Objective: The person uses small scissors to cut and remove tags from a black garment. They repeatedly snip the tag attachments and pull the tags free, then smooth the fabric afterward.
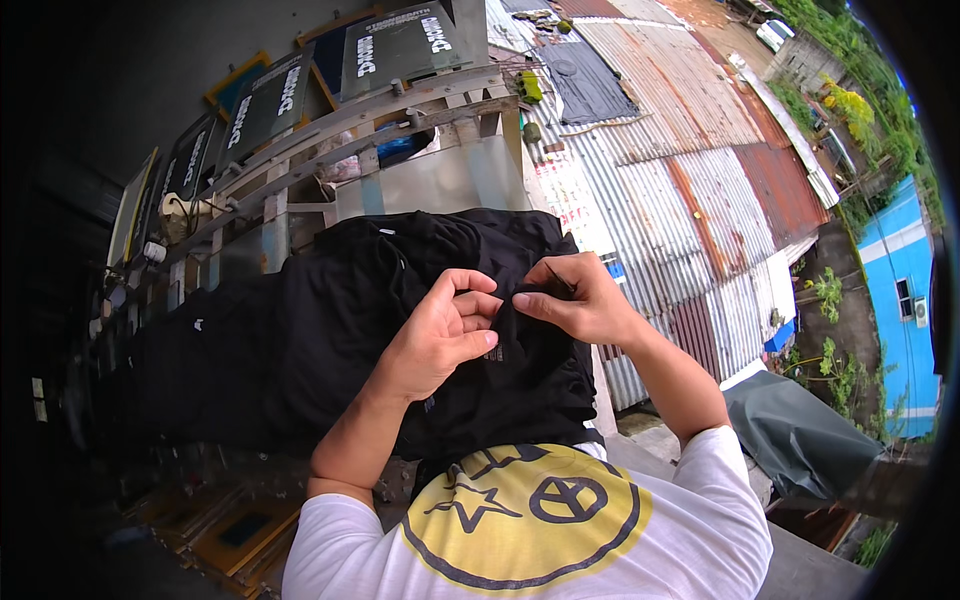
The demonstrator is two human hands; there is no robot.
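Observation:
Black garments (340, 310) lie heaped in front of me, with small white marks on some of them. My right hand (585, 300) pinches a raised fold of the black cloth between thumb and forefinger. A thin dark thing (561, 282) shows at that hand, too small to make out. Just left of the fold, my left hand (435, 340) is loosely curled over the cloth. Its thumb stands apart from the fingers, and nothing shows between them.
Beyond the garments runs a metal rack (350, 150), with dark framed screens (400, 50) leaning behind it. To the right, past a ledge, are rusty corrugated roofs (690, 190) and a blue building (905, 300). Wooden frames (235, 535) lie low at left. A dark tarp (795, 430) hangs at right.

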